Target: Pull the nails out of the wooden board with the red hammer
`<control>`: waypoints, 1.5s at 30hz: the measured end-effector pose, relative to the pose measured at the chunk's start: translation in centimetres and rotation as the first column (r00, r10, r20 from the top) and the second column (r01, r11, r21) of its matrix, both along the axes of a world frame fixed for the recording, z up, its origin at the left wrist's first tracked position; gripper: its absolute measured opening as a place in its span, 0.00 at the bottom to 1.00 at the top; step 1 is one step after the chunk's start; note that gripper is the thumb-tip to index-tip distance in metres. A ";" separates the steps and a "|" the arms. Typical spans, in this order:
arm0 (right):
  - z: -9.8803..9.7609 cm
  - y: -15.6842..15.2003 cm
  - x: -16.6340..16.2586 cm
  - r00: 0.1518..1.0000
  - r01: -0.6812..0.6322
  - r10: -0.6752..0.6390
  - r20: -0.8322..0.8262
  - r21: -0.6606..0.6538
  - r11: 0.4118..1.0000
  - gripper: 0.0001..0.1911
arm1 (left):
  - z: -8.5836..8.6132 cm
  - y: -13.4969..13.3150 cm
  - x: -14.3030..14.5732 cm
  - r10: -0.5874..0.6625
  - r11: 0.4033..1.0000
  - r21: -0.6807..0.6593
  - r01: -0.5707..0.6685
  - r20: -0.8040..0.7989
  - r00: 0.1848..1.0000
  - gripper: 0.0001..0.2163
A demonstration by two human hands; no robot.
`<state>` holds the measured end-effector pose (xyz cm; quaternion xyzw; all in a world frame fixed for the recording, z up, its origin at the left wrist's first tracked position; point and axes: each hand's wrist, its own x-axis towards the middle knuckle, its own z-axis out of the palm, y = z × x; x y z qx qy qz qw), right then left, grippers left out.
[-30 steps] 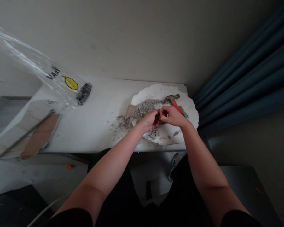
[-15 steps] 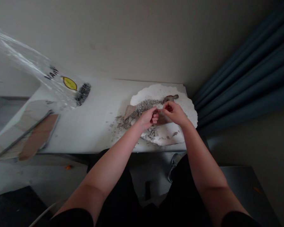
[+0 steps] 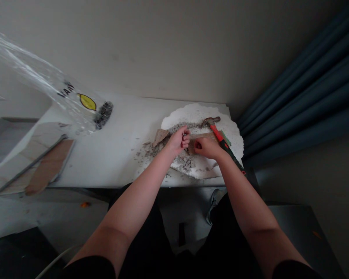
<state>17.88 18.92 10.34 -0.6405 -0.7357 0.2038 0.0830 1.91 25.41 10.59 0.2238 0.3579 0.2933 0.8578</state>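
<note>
Broken gray fragments (image 3: 188, 162) lie strewn over a white, ragged-edged sheet (image 3: 234, 135) near the right end of the tabletop (image 3: 110, 162), with more crumbs spilling off its left side. Above them, the left hand (image 3: 178, 141) has its fingers curled inward toward the palm; whether they grip a fragment, I cannot tell. Just beside it, the right hand (image 3: 207, 147) has bent fingers with the thumb close to the index; anything between them is too small to make out. Behind the right hand is a flat brown slab (image 3: 202, 136). A claw hammer (image 3: 215, 130) with a red-and-dark handle lies on the sheet, its head pointing toward the wall (image 3: 174, 50). Farther left, a clear plastic bag (image 3: 50, 83) with a yellow label holds dark contents at its bottom.
</note>
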 end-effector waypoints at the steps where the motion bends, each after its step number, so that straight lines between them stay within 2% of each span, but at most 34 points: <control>1: 0.0 0.1 0.0 1.000 0.006 -0.006 0.004 -0.004 1.000 0.04 | 0.1 -0.1 0.0 -0.002 1.000 -0.001 0.002 0.001 1.000 0.15; 7: 0.2 0.2 -0.3 0.999 0.027 -0.026 0.036 -0.034 0.999 0.04 | 0.3 -0.2 0.0 -0.016 1.000 0.007 0.016 -0.005 1.000 0.16; 15: 0.0 0.4 -0.4 0.997 -0.007 0.010 0.077 -0.038 0.999 0.06 | 0.2 -0.2 0.0 -0.012 1.000 0.012 0.012 -0.012 1.000 0.15; 20: -0.1 0.4 0.0 1.000 0.006 -0.006 0.022 -0.033 0.999 0.04 | 0.0 -0.1 -0.1 -0.029 0.999 0.024 0.029 -0.011 1.000 0.15; 26: 0.5 0.3 0.6 0.997 -0.070 0.070 -0.034 0.010 0.998 0.03 | 0.2 -0.3 0.0 -0.039 0.998 0.046 0.040 -0.039 0.998 0.15; 29: 1.4 0.3 1.0 0.979 -0.008 0.026 -0.204 0.087 0.996 0.03 | -0.1 -0.3 0.1 -0.032 0.998 0.057 0.034 -0.040 0.999 0.15; 32: 2.6 0.1 1.3 0.881 0.046 0.014 -0.473 0.115 0.992 0.02 | -0.6 -0.2 0.2 0.003 0.998 0.062 -0.001 -0.042 0.999 0.15; 34: 3.2 -0.1 1.0 0.821 0.028 0.042 -0.569 0.114 0.993 0.03 | -0.8 -0.4 0.5 0.020 0.998 0.058 -0.017 -0.057 0.998 0.15; 37: 3.1 -0.2 0.1 0.800 -0.011 0.082 -0.594 0.121 0.993 0.04 | -1.0 -1.0 1.2 -0.002 0.999 0.053 0.006 -0.072 0.997 0.16; 40: 2.3 0.0 -0.5 0.847 -0.004 0.085 -0.524 0.155 0.988 0.03 | -1.0 -1.9 1.9 -0.055 0.997 0.055 0.059 -0.057 0.997 0.15; 42: 1.7 0.2 -0.5 0.875 0.041 0.054 -0.481 0.185 0.982 0.02 | -1.0 -2.2 2.0 -0.092 0.994 0.055 0.094 -0.053 0.994 0.17; 45: 1.2 0.5 0.3 0.851 0.191 -0.027 -0.524 0.261 0.946 0.04 | -0.8 -2.0 1.8 -0.139 0.990 0.026 0.139 -0.023 0.990 0.20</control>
